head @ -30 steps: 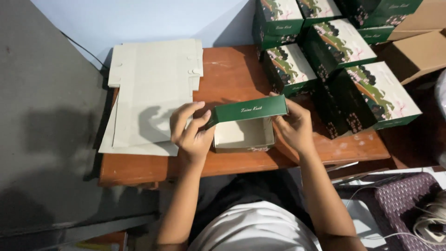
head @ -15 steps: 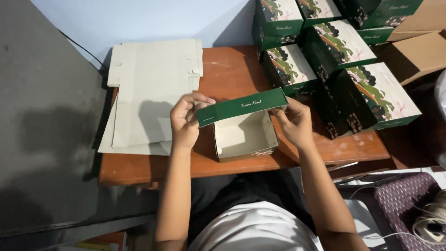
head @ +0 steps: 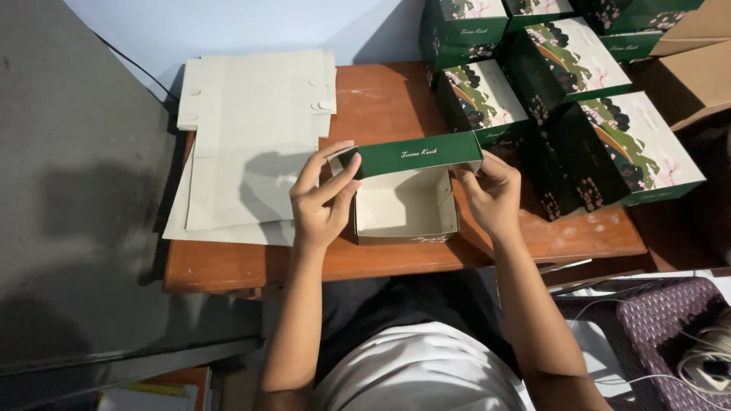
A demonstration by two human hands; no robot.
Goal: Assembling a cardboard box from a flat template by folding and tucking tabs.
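Note:
A half-folded green cardboard box [head: 407, 199] with a pale inside stands open on the wooden table [head: 381, 99] near its front edge. My left hand [head: 324, 194] pinches the left end of the box's green far wall flap. My right hand [head: 491, 190] grips the right end of the same flap. The box's open top faces up and nothing lies in it.
A stack of flat, unfolded pale cardboard blanks [head: 251, 137] lies on the table's left part. Several finished green boxes [head: 563, 84] with printed lids are piled at the right. A brown carton [head: 697, 72] sits at the far right. A purple woven seat [head: 662, 335] stands at the lower right.
The box has been lifted and tilted open toward me, then set lower with its green flap raised. My left hand has shifted from the box's side to the flap's left end.

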